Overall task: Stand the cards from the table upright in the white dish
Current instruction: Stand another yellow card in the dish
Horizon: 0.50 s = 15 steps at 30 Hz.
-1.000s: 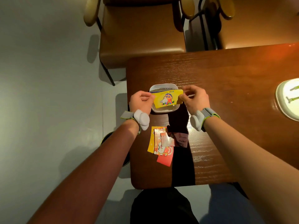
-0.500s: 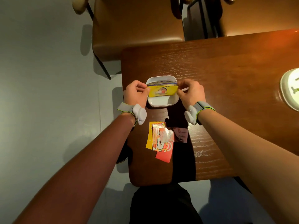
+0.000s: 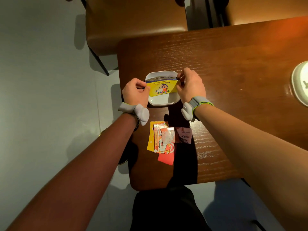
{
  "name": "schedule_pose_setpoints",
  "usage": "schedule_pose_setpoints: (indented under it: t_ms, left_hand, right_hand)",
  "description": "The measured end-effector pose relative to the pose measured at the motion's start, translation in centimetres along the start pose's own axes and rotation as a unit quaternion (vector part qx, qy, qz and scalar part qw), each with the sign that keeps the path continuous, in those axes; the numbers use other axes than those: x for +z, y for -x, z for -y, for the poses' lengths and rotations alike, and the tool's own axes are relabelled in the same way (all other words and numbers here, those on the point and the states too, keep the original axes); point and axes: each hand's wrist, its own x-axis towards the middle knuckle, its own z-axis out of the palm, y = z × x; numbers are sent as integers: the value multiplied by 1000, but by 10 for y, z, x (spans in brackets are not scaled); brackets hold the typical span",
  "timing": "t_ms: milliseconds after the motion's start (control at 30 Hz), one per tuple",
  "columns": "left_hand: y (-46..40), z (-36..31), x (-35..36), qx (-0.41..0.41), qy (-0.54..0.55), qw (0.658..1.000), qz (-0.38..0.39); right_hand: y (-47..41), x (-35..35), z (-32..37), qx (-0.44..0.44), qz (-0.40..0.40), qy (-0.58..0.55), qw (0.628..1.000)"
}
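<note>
A: What's different from a second ago?

B: The yellow card (image 3: 162, 88) was held tilted above the dish (image 3: 164, 101); now it stands in it, bottom edge down on the floor, face toward the person, front of a small row of cards (image 3: 160, 78) already upright at the far wall. The left hand (image 3: 135, 94) pinches its left end, fingers curled close, and the right hand (image 3: 191, 86) pinches the right end of the row, fingers narrow round the edges.

A: So that card is placed?

B: I'd judge it nearly so. It is seated, but both hands hold it, so whether it stands alone can't be told. The near half of the dish is bare, room for more.

A: And what's left?

B: A loose pile (image 3: 164, 139) on the table (image 3: 225, 80), on the near side of the dish, well apart from it: an orange card undermost, a cartoon one, a red one poking out nearest the person, a glossy pinkish one and a dark one on top.

A: Materials?

B: The dish is smooth white, squarish with rounded corners and low walls, probably slippery for thin edges. The cards look thin, stiff and flat, some glossy. The table is dark wood with raised grain.
</note>
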Motion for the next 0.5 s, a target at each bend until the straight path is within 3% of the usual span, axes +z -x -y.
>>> schedule_pose_setpoints:
  t_ms: [200,500]
  left_hand:
    - [-1,-4,7,1,12,999,-39]
    - [-3,-3,7,24,-3,999,-36]
  right_hand:
    - [3,10,0,-2,-10,-21,1000]
    - [0,19,2,1,-18,-53,998]
